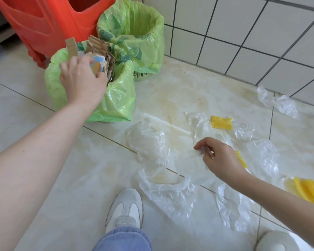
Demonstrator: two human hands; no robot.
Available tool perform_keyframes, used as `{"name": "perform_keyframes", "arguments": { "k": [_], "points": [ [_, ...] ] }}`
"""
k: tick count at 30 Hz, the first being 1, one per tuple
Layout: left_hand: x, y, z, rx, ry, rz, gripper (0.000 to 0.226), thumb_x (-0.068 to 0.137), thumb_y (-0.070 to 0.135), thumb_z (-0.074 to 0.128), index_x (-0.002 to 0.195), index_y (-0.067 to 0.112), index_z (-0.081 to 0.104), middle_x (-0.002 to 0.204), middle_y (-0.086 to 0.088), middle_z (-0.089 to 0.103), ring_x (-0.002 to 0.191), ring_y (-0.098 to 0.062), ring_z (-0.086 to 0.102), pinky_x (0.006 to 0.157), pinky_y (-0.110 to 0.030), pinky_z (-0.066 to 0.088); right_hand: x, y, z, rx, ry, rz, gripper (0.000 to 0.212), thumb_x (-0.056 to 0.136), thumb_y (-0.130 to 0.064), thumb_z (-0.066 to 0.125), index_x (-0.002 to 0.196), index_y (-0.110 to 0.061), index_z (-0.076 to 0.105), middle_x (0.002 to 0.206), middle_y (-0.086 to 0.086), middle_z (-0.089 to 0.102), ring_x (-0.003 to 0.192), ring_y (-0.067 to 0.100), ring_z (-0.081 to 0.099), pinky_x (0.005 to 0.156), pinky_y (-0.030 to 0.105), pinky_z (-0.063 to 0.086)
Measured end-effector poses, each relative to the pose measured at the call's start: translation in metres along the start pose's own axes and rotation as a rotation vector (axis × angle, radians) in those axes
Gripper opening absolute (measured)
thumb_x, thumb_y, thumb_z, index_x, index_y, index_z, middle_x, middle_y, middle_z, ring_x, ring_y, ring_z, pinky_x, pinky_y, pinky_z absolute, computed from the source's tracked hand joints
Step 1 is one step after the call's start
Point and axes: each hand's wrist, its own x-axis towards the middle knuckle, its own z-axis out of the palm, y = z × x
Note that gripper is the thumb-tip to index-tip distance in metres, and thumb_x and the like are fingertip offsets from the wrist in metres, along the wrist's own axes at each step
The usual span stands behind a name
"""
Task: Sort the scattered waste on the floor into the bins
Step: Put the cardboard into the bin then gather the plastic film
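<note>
**Two hands at work among floor waste and lined bins**

The left hand (pixel 82 81) is shown at the mouth of the near bin (pixel 114 98), its fingers curled around a printed paper scrap (pixel 97 65) beside cardboard pieces (pixel 98 47) standing in the bin. The far bin (pixel 143 38), lined in green, is seen just behind. The right hand (pixel 220 157) is held low over the floor (pixel 43 160), thumb and fingers pinched on a clear plastic film (pixel 192 154). Further clear bags (pixel 149 144) and yellow foam netting (pixel 221 122) lie scattered to the right.
</note>
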Motion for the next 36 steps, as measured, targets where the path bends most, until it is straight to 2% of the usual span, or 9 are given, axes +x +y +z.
{"name": "perform_keyframes", "arguments": {
  "k": [3, 6, 10, 14, 17, 20, 25, 31, 36],
  "points": [
    [-0.019, 0.018, 0.003, -0.084, 0.169, 0.238, 0.035, 0.078, 0.017, 0.047, 0.111, 0.013, 0.058, 0.116, -0.009, 0.056, 0.116, -0.032, 0.044, 0.098, -0.039, 0.035, -0.004, 0.006, 0.002, 0.016, -0.029, 0.05, 0.046, 0.076, 0.014, 0.039, 0.088, -0.022, 0.065, 0.08, -0.006, 0.06, 0.072, -0.005, 0.054, 0.055, 0.007, 0.041],
    [-0.05, 0.034, 0.019, -0.162, 0.126, 0.417, 0.031, 0.075, 0.008, 0.05, 0.105, 0.009, 0.06, 0.106, -0.009, 0.058, 0.107, -0.03, 0.046, 0.095, -0.039, 0.038, 0.003, 0.016, 0.001, 0.002, -0.061, 0.112, 0.048, 0.074, 0.013, 0.035, 0.088, -0.023, 0.064, 0.075, -0.004, 0.052, 0.069, 0.008, 0.05, 0.051, 0.011, 0.038],
    [-0.116, 0.04, 0.056, -0.251, -0.205, 0.624, 0.026, 0.075, 0.01, 0.054, 0.101, 0.009, 0.061, 0.098, -0.006, 0.059, 0.099, -0.026, 0.047, 0.085, -0.041, 0.043, 0.008, 0.036, -0.002, -0.03, -0.111, 0.214, 0.049, 0.078, 0.011, 0.029, 0.094, -0.022, 0.062, 0.078, -0.003, 0.047, 0.063, 0.013, 0.043, 0.046, 0.016, 0.035],
    [-0.179, 0.031, 0.082, -0.171, -0.687, 0.827, 0.034, 0.08, 0.035, 0.06, 0.109, 0.017, 0.059, 0.106, 0.004, 0.058, 0.106, -0.019, 0.044, 0.09, -0.039, 0.044, 0.005, 0.055, -0.018, 0.064, -0.071, 0.303, 0.038, 0.08, 0.006, 0.038, 0.1, -0.019, 0.06, 0.075, 0.001, 0.046, 0.064, 0.018, 0.043, 0.049, 0.026, 0.036],
    [-0.217, 0.027, 0.088, 0.018, -0.959, 0.945, 0.056, 0.077, 0.05, 0.063, 0.125, 0.024, 0.049, 0.121, 0.009, 0.05, 0.116, -0.016, 0.036, 0.098, -0.031, 0.035, 0.001, 0.069, -0.036, 0.092, 0.007, 0.335, 0.032, 0.083, -0.005, 0.05, 0.111, -0.018, 0.056, 0.079, 0.003, 0.048, 0.072, 0.02, 0.048, 0.059, 0.029, 0.039],
    [-0.243, 0.026, 0.093, 0.182, -1.074, 1.016, 0.068, 0.074, 0.044, 0.067, 0.133, 0.026, 0.039, 0.124, 0.005, 0.044, 0.116, -0.02, 0.035, 0.096, -0.032, 0.032, -0.005, 0.09, -0.043, -0.177, -0.013, 0.365, 0.054, 0.083, -0.024, 0.062, 0.132, -0.017, 0.04, 0.111, 0.01, 0.05, 0.105, 0.027, 0.05, 0.086, 0.035, 0.041],
    [-0.263, 0.03, 0.105, 0.272, -1.096, 1.048, 0.06, 0.076, 0.002, 0.053, 0.131, 0.02, 0.038, 0.12, -0.005, 0.04, 0.103, -0.03, 0.045, 0.085, -0.039, 0.04, -0.013, 0.125, -0.033, -0.527, -0.163, 0.427, 0.08, 0.081, -0.044, 0.067, 0.142, -0.011, 0.028, 0.127, 0.017, 0.039, 0.121, 0.037, 0.039, 0.102, 0.041, 0.034],
    [-0.26, 0.033, 0.118, 0.062, -1.209, 0.87, 0.053, 0.078, -0.012, 0.044, 0.125, 0.012, 0.049, 0.116, -0.009, 0.045, 0.096, -0.031, 0.054, 0.079, -0.045, 0.045, -0.009, 0.13, -0.03, -0.562, -0.115, 0.346, 0.047, 0.088, -0.034, 0.06, 0.127, -0.01, 0.049, 0.119, 0.013, 0.044, 0.115, 0.033, 0.042, 0.094, 0.037, 0.04],
    [-0.233, 0.043, 0.118, -0.241, -0.918, 0.745, 0.03, 0.075, -0.002, 0.043, 0.094, 0.008, 0.063, 0.091, -0.006, 0.058, 0.086, -0.023, 0.057, 0.076, -0.023, 0.042, -0.002, 0.121, -0.041, -0.265, 0.032, 0.331, 0.03, 0.086, -0.029, 0.064, 0.107, -0.009, 0.059, 0.101, 0.006, 0.042, 0.096, 0.029, 0.048, 0.077, 0.028, 0.035]
  ]
}}
